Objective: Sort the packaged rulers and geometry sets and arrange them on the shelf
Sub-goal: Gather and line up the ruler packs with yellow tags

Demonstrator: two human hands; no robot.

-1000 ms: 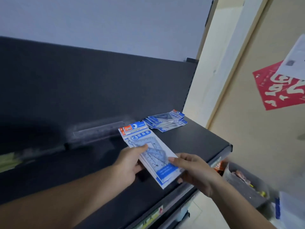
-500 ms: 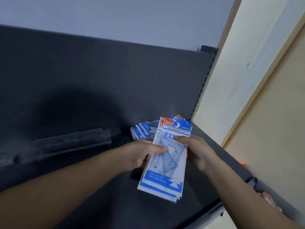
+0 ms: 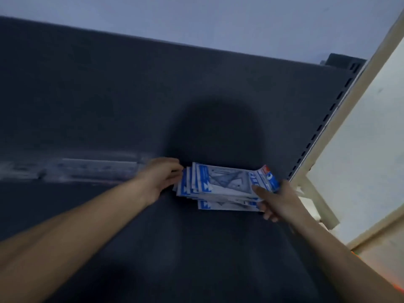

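1. Far left: a row of clear rulers (image 3: pixel 87 169) lies along the rear of the dark shelf (image 3: pixel 196 248), at the foot of its dark back panel (image 3: pixel 131 95); they are blurred, and their packaging cannot be made out.
2. Left of centre: the left hand (image 3: pixel 162 176) reaches in from the lower left on a bare forearm; its fingers are bent, and their tips meet the left ends of the packs; blur hides whether they pinch the packs or only press against them.
3. Centre: a fanned stack of blue-and-white geometry set packs (image 3: pixel 220 184) lies lengthwise between the two hands at the rear of the shelf, near the back panel; the printed headers point right; whether the lowest pack rests on the shelf cannot be told; a rounded shadow (image 3: pixel 214 127) falls on the panel above.
4. Right of centre: the right hand (image 3: pixel 277 202) grips the header end of the stack; its thumb (image 3: pixel 260 191) lies on top of the packs, and its fingers (image 3: pixel 270 215) curl under the front edge.
5. Far right: a slotted upright (image 3: pixel 328 119) edges the back panel; beyond it stands a cream wall (image 3: pixel 360 149).
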